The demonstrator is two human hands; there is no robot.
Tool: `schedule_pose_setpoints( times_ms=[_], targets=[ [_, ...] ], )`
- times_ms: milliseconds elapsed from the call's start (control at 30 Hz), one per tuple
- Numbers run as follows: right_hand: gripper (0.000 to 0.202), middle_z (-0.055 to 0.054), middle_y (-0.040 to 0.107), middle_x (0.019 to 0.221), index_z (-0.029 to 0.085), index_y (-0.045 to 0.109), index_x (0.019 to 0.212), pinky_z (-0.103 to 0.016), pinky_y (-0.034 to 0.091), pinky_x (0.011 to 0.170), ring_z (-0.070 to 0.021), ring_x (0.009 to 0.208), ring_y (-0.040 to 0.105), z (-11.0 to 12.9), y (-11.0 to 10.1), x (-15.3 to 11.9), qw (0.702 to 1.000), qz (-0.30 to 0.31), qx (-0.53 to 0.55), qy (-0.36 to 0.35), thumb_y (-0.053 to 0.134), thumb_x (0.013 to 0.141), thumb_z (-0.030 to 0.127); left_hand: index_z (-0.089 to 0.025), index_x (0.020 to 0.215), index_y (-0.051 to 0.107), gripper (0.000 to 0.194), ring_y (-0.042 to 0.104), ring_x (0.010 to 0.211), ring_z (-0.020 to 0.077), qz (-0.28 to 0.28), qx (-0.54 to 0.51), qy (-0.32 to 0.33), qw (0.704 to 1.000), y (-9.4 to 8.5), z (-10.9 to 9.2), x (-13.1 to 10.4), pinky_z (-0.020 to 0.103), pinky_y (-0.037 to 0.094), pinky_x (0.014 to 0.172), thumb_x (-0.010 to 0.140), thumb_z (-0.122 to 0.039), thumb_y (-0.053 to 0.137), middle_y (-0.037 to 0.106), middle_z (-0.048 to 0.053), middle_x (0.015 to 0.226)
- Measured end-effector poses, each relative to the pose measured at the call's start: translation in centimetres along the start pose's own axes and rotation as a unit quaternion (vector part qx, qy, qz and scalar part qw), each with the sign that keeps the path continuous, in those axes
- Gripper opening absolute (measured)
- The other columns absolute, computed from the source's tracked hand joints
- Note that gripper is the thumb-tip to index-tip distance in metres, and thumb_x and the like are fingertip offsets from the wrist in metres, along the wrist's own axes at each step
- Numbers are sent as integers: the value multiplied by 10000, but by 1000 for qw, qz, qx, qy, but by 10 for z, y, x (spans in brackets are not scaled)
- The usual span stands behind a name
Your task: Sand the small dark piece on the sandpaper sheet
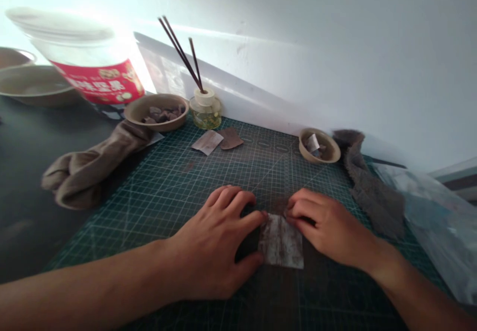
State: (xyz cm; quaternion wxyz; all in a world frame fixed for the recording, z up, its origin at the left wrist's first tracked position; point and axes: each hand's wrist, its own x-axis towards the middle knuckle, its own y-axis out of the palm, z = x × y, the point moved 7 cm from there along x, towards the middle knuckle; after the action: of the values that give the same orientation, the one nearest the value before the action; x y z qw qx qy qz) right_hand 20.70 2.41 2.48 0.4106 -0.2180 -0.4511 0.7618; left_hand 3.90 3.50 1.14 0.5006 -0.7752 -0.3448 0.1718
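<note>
A pale, brown-smudged square piece (281,244) lies flat on the green gridded cutting mat (160,187). At its left edge is my left hand (219,241), fingers apart, with the index fingertip at the upper left corner and the thumb beside the lower left side. My right hand (324,224) is closed in a pinch at the piece's upper right corner; what lies between its fingertips is too small to make out. Further back on the mat are a light square (207,142) and a brown square (231,138), side by side.
Behind stand a bowl of dark pieces (156,112), a reed diffuser (205,110) and a large red-labelled jar (100,80). A brown cloth (93,167) lies left. At right are a small bowl (319,147), a grey cloth (372,192) and clear plastic (443,221).
</note>
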Motion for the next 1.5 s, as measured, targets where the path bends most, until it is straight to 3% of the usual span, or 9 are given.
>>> schedule_pose_setpoints(
  times_ms=[100,400,533,700,833,967,1100,1267,1500],
  targets=[
    [156,5,636,917,205,590,813,-290,444,774,-153,848,599,8,12,-1,996,81,26,-41,622,918,95,-283,1192,646,397,456,1235,344,0,-4,3,1000,-1,-1,0,601,345,1101,827,-434,686,540,76,1267],
    [168,7,627,903,205,579,808,-288,438,770,-151,846,576,13,8,2,993,95,38,-55,627,899,71,-277,1196,645,386,455,1234,345,-5,-6,6,1000,-1,-2,1,604,340,1100,835,-412,674,541,81,1252],
    [152,-18,632,934,196,590,828,-318,434,822,-173,898,571,6,-2,7,1000,10,14,-23,602,923,77,-278,1186,649,378,463,1221,344,-3,-1,3,1000,-2,-2,0,599,348,1092,835,-415,674,544,82,1234],
    [157,8,623,896,199,589,815,-277,431,758,-147,841,576,15,10,6,991,91,59,-76,635,895,73,-268,1190,649,385,462,1218,341,1,-4,4,1000,-2,-3,1,598,336,1104,830,-404,672,541,84,1237],
    [157,-17,627,944,192,590,830,-303,446,811,-164,892,582,5,-1,8,1000,11,27,-11,597,933,73,-275,1201,645,383,455,1220,337,-3,-2,3,1000,-2,-2,0,595,328,1107,843,-409,665,537,81,1244],
    [153,2,634,928,200,595,836,-279,450,779,-151,863,594,10,8,2,994,86,51,-52,635,896,65,-274,1187,647,383,446,1233,337,-3,-11,4,1000,0,-1,0,593,325,1111,829,-409,677,535,79,1234],
    [145,-27,643,962,196,614,852,-311,455,817,-173,904,595,0,-3,2,1000,-7,13,-3,590,941,84,-281,1199,648,378,452,1223,337,-5,-7,4,1000,-1,-2,1,603,326,1104,844,-410,666,535,81,1231],
    [153,-1,655,904,206,624,832,-311,452,788,-162,844,605,7,-3,2,997,51,-6,-49,620,917,78,-301,1200,658,383,453,1235,348,-6,-14,5,1000,-1,-2,0,610,348,1089,829,-394,684,535,80,1243],
    [46,-25,685,1060,242,652,938,-287,516,866,-175,993,657,-12,-58,-11,986,-143,63,50,643,966,207,-284,1235,643,405,445,1282,349,-25,-3,29,999,-2,-4,-2,611,311,1137,854,-422,654,556,86,1290]
  ],
)
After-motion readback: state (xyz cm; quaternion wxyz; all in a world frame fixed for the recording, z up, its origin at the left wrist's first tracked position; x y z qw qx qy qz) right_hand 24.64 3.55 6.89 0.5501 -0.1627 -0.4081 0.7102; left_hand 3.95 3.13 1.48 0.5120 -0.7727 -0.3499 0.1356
